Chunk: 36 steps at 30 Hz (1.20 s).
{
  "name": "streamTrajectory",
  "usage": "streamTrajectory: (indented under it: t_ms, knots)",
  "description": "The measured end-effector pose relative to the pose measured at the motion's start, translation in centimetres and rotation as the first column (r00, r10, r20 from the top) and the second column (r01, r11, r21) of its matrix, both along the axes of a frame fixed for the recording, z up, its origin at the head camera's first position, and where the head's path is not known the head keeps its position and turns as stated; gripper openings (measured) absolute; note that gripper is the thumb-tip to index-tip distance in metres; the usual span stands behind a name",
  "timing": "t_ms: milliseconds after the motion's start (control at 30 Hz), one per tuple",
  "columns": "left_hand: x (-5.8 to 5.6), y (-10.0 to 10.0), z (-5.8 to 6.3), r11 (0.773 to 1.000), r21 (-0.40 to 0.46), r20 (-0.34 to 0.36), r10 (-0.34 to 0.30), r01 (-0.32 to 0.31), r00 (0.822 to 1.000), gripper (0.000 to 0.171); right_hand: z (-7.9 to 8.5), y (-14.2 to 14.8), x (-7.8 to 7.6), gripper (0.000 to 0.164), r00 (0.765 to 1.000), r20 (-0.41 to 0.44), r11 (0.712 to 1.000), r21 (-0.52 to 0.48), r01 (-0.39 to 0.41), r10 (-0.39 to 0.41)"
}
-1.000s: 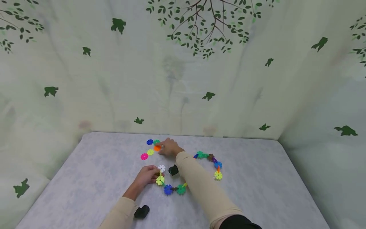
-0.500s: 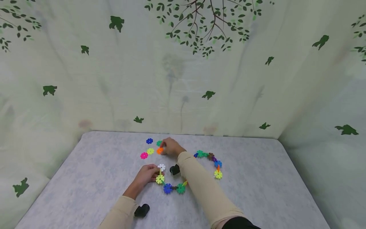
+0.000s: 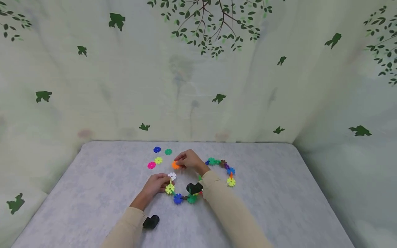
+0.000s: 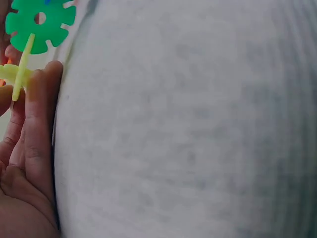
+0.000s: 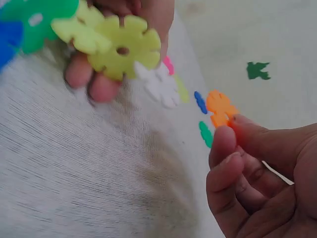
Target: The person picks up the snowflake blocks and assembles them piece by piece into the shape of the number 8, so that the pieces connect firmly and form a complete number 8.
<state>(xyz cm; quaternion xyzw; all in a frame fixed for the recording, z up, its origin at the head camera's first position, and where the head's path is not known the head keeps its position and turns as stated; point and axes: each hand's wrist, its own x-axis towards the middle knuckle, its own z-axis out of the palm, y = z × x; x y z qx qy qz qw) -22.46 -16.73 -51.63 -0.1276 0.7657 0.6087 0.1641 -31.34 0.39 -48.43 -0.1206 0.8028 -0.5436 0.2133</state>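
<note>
My right hand [image 3: 190,161] pinches an orange snowflake disc [image 3: 175,165] between thumb and fingers. In the right wrist view the orange disc [image 5: 219,106] is held up by its edge. My left hand [image 3: 154,185] grips one end of a curved chain of interlocked snowflake discs, by a yellow disc [image 3: 169,189]. A white disc [image 3: 172,176] ends the chain there, just below the orange one and apart from it. In the left wrist view, fingers [image 4: 37,134] hold a yellow piece beside a green disc [image 4: 39,22]. My right forearm hides part of the chain.
Loose blue [image 3: 156,149], green [image 3: 168,151], yellow [image 3: 158,160] and pink [image 3: 151,165] discs lie at the back of the table [image 3: 93,193]. The chain's other end, a yellow disc [image 3: 231,182], lies right of my arm. A leaf-patterned curtain [image 3: 130,75] hangs behind.
My right hand has drawn the orange disc away from the loose green one, toward me and the white disc. My left hand stays on the chain. The head view has shifted slightly.
</note>
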Motion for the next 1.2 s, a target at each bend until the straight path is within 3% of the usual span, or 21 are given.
streamTrajectory:
  t_ms: [200,600,933,1200]
  knots:
    - [0.0,0.3,0.4,0.999,0.048,0.0,-0.01,0.01,1.0,0.026,-0.2,1.5,2.1,0.009,0.998,0.045,0.991,-0.121,0.059,-0.053]
    - [-0.5,0.5,-0.2,0.999,0.044,0.0,0.019,-0.019,1.0,0.03,-2.3,2.0,3.0,0.006,0.994,0.045,0.975,-0.192,0.109,-0.102]
    - [-0.6,0.5,-0.1,0.999,0.027,0.018,0.02,-0.021,1.0,0.031,-2.6,2.2,2.8,0.006,0.996,-0.024,0.98,-0.181,0.081,-0.086]
    - [-0.5,0.6,-0.1,1.0,-0.003,-0.009,0.01,-0.01,1.0,0.025,-2.2,2.0,3.2,0.007,0.995,-0.076,0.991,-0.12,0.057,-0.066]
